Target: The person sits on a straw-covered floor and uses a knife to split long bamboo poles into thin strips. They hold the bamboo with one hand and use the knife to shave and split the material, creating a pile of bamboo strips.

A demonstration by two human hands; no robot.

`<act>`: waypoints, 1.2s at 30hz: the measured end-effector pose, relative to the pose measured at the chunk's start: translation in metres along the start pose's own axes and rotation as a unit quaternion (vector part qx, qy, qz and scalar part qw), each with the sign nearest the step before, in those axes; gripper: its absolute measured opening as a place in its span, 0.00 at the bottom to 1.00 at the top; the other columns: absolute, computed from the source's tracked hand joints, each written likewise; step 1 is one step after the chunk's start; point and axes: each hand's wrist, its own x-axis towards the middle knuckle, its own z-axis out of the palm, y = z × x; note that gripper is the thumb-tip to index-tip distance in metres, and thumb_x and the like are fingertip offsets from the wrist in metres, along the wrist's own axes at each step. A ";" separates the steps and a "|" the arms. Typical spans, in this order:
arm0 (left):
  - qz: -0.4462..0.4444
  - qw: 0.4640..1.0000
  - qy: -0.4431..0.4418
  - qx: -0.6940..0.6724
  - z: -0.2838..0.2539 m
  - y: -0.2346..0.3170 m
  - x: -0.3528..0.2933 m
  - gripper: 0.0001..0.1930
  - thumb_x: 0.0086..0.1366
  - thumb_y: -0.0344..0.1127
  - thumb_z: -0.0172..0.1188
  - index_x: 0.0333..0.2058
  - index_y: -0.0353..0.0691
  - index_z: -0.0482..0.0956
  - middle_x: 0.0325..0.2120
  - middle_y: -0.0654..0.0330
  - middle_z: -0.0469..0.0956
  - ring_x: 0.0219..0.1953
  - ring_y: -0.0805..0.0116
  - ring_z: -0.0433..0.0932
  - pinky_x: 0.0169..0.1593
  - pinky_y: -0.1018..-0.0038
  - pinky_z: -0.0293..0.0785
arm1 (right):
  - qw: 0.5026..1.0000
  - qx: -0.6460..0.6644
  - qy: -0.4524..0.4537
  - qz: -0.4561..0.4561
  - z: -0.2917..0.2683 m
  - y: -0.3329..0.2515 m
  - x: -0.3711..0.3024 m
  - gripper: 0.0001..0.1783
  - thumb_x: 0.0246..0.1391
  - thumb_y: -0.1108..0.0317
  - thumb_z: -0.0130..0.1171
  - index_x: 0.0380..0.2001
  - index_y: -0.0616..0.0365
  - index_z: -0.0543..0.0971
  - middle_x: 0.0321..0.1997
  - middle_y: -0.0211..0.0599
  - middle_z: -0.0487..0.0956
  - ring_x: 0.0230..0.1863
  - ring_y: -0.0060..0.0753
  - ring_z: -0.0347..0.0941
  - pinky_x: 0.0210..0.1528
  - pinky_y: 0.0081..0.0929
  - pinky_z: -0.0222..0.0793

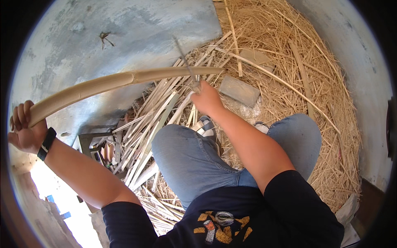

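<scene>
A long split length of bamboo (95,83) stretches across the upper left, its hollow inner side with a node partly showing. My left hand (29,128), with a dark band at the wrist, is closed round its left end. The bamboo's far end reaches past my right hand (205,98), which is closed on the handle of a knife (180,50). The thin blade is smeared and points up and away, crossing the bamboo. Whether the blade touches the bamboo, I cannot tell.
Split bamboo strips (159,109) lie in a heap left of my knees. A brick-like block (239,91) sits ahead of my feet. Straw-like shavings (285,53) cover the floor to the right, with a long thin strip (289,84) across them. Worn walls (136,31) stand close by.
</scene>
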 end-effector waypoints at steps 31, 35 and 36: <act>-0.051 0.968 -0.170 -0.176 0.006 0.013 -0.020 0.22 0.37 0.42 0.79 0.09 0.58 0.67 0.08 0.83 0.62 0.11 0.86 0.58 0.19 0.84 0.56 | 0.964 -0.110 -0.234 -0.065 -0.066 -0.100 -0.022 0.22 0.52 0.71 0.56 0.51 0.65 0.75 0.33 0.41 0.78 0.30 0.32 0.74 0.35 0.33 0.72; -0.041 0.975 -0.151 -0.155 0.009 0.017 -0.018 0.18 0.41 0.42 0.72 0.09 0.59 0.67 0.08 0.82 0.63 0.11 0.86 0.59 0.19 0.85 0.58 | 0.949 -0.111 -0.244 -0.164 -0.049 -0.134 -0.049 0.23 0.52 0.71 0.57 0.52 0.65 0.74 0.39 0.45 0.80 0.35 0.35 0.78 0.39 0.35 0.75; -0.050 0.975 -0.155 -0.152 0.011 0.020 -0.016 0.17 0.42 0.42 0.69 0.09 0.59 0.66 0.08 0.82 0.64 0.11 0.86 0.60 0.20 0.85 0.58 | 0.949 -0.104 -0.223 -0.198 -0.047 -0.133 -0.053 0.23 0.52 0.71 0.57 0.53 0.65 0.74 0.41 0.47 0.81 0.37 0.36 0.79 0.40 0.36 0.76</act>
